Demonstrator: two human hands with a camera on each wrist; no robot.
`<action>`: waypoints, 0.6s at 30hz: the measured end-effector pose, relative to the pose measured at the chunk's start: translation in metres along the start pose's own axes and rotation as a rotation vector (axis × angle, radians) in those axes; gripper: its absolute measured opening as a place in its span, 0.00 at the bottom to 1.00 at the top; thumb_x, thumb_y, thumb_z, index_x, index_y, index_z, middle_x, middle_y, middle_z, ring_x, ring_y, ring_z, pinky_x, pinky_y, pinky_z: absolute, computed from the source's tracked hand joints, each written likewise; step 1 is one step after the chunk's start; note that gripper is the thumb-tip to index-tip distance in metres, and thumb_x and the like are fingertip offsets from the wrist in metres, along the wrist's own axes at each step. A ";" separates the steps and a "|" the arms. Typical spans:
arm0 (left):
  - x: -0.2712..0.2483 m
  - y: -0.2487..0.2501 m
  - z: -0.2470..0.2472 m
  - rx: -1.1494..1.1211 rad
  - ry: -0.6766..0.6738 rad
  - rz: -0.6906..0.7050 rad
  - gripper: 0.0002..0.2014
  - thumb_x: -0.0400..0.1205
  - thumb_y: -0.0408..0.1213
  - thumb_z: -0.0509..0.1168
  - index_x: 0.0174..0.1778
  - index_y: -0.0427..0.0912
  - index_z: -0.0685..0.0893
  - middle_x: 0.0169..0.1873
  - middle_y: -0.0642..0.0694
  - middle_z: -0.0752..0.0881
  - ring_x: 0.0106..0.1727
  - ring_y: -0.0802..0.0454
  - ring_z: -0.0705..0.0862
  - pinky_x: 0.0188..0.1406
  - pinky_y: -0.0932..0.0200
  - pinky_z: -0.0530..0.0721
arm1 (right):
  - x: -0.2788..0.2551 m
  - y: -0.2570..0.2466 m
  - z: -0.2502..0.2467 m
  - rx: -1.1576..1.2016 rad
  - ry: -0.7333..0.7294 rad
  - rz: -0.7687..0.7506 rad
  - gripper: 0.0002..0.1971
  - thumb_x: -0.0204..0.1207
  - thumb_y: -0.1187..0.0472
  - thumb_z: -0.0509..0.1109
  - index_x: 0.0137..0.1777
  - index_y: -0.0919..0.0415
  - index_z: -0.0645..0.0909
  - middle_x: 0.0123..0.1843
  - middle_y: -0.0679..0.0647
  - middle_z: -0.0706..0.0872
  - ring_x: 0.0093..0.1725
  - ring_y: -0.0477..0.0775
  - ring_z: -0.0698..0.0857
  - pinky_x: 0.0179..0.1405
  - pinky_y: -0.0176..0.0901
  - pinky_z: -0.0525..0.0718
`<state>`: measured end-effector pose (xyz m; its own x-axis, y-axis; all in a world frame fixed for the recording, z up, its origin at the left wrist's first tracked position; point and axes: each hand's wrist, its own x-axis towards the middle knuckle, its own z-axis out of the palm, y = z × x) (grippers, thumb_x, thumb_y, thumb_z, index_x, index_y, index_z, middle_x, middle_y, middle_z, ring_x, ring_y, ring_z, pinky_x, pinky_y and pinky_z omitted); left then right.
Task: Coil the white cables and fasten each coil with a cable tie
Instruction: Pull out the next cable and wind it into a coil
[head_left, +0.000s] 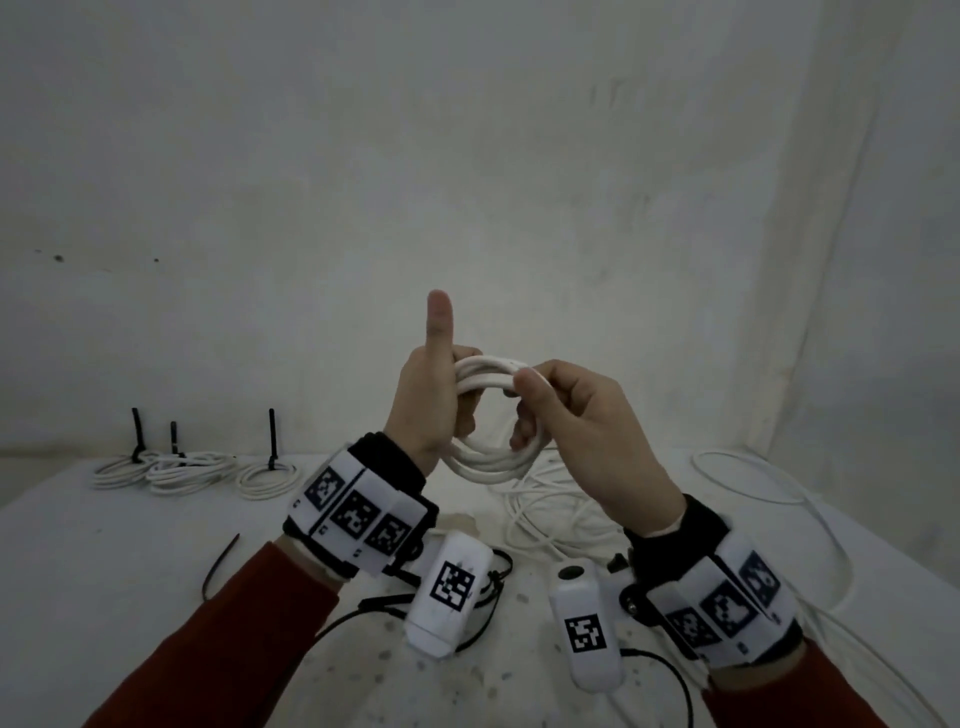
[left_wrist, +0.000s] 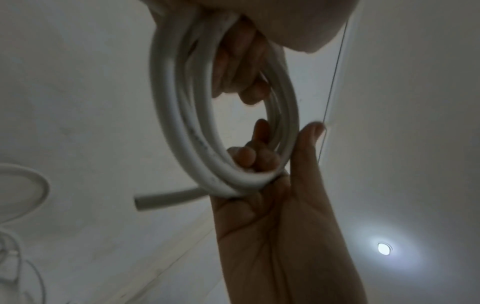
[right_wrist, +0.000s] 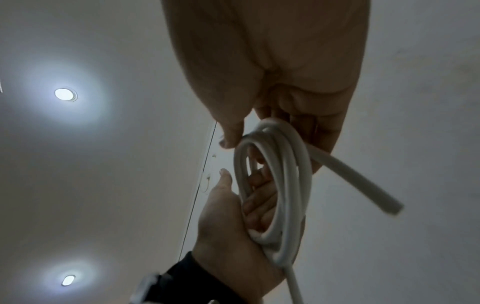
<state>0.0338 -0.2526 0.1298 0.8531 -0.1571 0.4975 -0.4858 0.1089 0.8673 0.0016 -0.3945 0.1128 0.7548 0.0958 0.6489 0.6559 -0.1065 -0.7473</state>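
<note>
Midair, left hand (head_left: 423, 410) and right hand (head_left: 582, 431) grip a several-looped white coil (head_left: 483, 421).

The left hand (left_wrist: 272, 216) gripped the white coil (left_wrist: 182, 115), thumb straight beside it. The right hand (left_wrist: 244, 61) held its far side. A cut end (left_wrist: 166, 198) stuck out; a ceiling light (left_wrist: 384, 248) glowed.
</note>
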 end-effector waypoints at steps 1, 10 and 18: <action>0.000 0.001 -0.001 -0.042 -0.071 -0.041 0.36 0.70 0.74 0.43 0.21 0.40 0.69 0.13 0.50 0.62 0.15 0.54 0.57 0.18 0.65 0.60 | 0.000 0.000 0.000 0.004 0.039 0.004 0.21 0.79 0.48 0.62 0.43 0.69 0.81 0.24 0.52 0.81 0.26 0.55 0.83 0.28 0.47 0.82; -0.007 0.001 0.000 0.140 0.040 -0.090 0.35 0.76 0.70 0.46 0.19 0.41 0.68 0.14 0.50 0.65 0.14 0.53 0.65 0.19 0.61 0.68 | -0.003 0.004 0.005 0.103 -0.051 0.094 0.17 0.79 0.55 0.70 0.53 0.73 0.79 0.23 0.51 0.78 0.26 0.55 0.80 0.29 0.38 0.81; -0.016 0.000 -0.010 -0.174 -0.323 -0.193 0.20 0.74 0.56 0.59 0.36 0.39 0.74 0.19 0.52 0.66 0.21 0.55 0.69 0.34 0.59 0.83 | -0.003 -0.001 0.015 0.088 0.224 0.071 0.14 0.81 0.52 0.65 0.39 0.62 0.81 0.17 0.45 0.69 0.16 0.44 0.68 0.22 0.45 0.79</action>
<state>0.0218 -0.2406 0.1220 0.8080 -0.4881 0.3300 -0.2597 0.2075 0.9431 -0.0013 -0.3802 0.1094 0.7872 -0.1315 0.6025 0.6059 -0.0173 -0.7954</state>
